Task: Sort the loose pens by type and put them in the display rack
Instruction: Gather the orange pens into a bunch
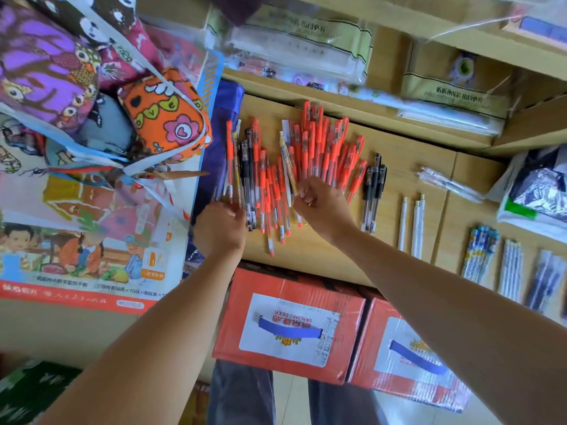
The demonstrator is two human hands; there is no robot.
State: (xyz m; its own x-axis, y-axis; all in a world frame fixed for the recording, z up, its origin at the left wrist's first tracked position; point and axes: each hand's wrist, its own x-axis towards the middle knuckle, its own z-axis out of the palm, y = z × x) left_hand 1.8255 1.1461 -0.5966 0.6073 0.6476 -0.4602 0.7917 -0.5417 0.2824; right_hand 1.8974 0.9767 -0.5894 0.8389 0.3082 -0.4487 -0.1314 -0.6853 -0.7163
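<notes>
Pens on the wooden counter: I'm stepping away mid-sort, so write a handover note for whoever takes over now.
Left hand: fingers curled at the lower ends of the pens at the pile's left edge; what it grips is hidden.
Right hand: pinches some of the orange-capped clear plastic pens mid-pile.
Done: a few black-capped clear pens lie apart, right of the pile; three slim white pens lie further right.
Left: stray black-capped pens and a few pale ones are mixed into the pile's left half. Every pen in view lies on the wooden counter; none is racked.
</notes>
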